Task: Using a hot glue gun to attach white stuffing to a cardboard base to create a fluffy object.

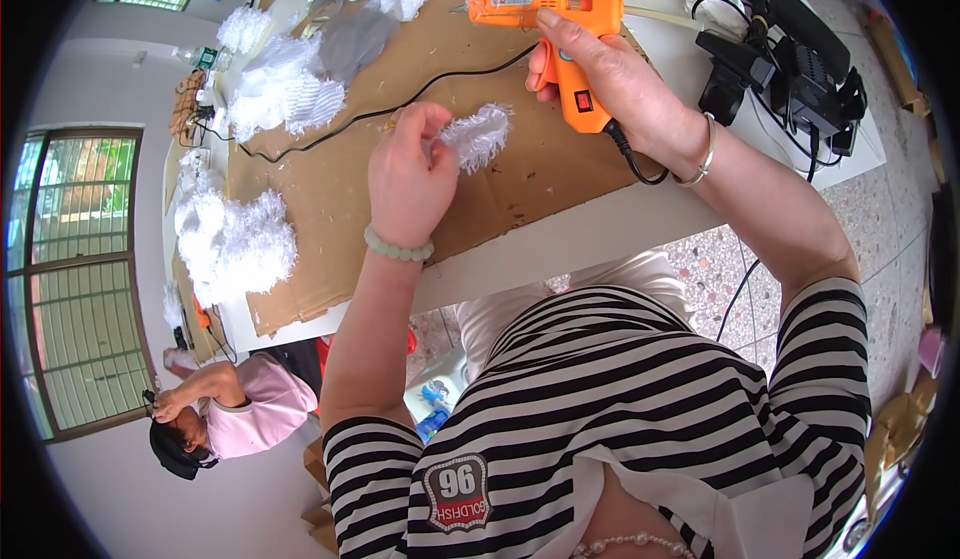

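My right hand (620,79) is wrapped round the handle of an orange glue gun (578,89), its nozzle pointing left above the cardboard. A pale glue stick (665,19) sticks out of the gun's back end. My left hand (412,164) is closed, fingers pinched on a small fluffy white fringed piece (477,139), which juts out to the right of the fingers. The piece is over the brown cardboard (530,184), below the glue gun and apart from it. What the left fingertips do behind the hand is hidden.
White fluffy heaps (235,244) and white ribbed pieces (285,89) lie along the left. A black cable (400,109) crosses the cardboard. Black electronic devices (800,79) with cables stand at the right. Another person (255,404) sits at the lower left, hand raised to the head.
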Action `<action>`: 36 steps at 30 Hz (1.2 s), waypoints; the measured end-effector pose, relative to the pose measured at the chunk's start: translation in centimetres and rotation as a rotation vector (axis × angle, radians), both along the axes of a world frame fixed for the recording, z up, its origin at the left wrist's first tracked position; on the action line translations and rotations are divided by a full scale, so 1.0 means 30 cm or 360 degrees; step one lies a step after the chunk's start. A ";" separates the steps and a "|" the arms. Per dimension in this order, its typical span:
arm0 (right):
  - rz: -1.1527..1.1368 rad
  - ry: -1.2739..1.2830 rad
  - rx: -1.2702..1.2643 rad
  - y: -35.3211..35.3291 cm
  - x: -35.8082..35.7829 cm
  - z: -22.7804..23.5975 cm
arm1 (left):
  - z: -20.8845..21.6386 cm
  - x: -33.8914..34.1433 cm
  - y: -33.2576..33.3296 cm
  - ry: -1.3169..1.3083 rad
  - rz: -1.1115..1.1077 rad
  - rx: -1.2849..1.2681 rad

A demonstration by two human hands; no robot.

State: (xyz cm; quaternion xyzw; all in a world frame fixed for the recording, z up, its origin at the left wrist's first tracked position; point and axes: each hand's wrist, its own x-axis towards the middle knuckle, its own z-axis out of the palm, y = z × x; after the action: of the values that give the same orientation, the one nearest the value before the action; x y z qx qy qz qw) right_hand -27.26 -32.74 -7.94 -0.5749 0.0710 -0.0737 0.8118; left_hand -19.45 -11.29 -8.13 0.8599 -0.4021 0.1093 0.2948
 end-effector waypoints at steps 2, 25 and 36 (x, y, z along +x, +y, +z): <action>-0.0023 -0.0009 0.0048 0.001 -0.004 0.007 | 0.014 0.004 0.009 0.0134 0.0015 0.0005; -0.0052 -0.0006 0.0091 -0.004 -0.004 0.010 | -0.029 -0.027 -0.070 -0.0215 0.0161 -0.0098; -0.0212 -0.0028 0.0194 -0.008 0.001 -0.007 | 0.030 -0.017 -0.111 -0.0474 -0.0129 -0.0012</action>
State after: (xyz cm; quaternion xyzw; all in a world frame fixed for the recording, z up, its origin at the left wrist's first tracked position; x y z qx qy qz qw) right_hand -27.24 -32.98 -8.17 -0.5177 0.1063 -0.1280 0.8392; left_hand -19.98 -14.62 -7.24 0.8161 -0.4754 0.2250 0.2395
